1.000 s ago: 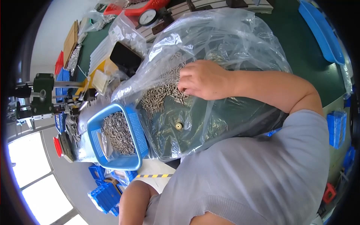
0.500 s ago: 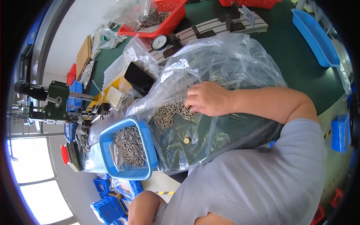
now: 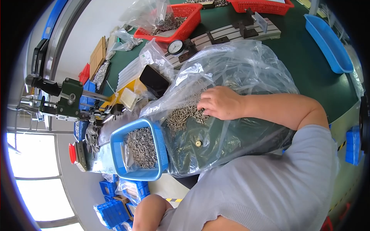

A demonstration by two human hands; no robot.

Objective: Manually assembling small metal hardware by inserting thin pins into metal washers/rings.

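Clock positions are taken about the loose pile of metal pins (image 3: 181,119). At 8 o'clock, the blue basket (image 3: 161,146) stands beside the clear plastic bag (image 3: 246,69) and holds a further load of pins. At 10 to 11 o'clock lies the phone (image 3: 155,81). Near 12 o'clock, the red basket (image 3: 189,26) shows more fully than one second ago: the view has shifted, placing most of the scene lower and farther right. The loose pile lies over the green worktop (image 3: 293,42), partly seen through the bag, with no clear change in outline. At 5 o'clock, the brass piece (image 3: 198,143) sits apart from the pile, its relative position unchanged. At 3 o'clock, the right hand (image 3: 221,103) remains at the pile's edge, fingers curled and grip narrow; whether a pin is held cannot be told. Work therefore continues at the same spot. The left hand is out of view. At 2 o'clock, well apart, lies the blue tray (image 3: 329,46).
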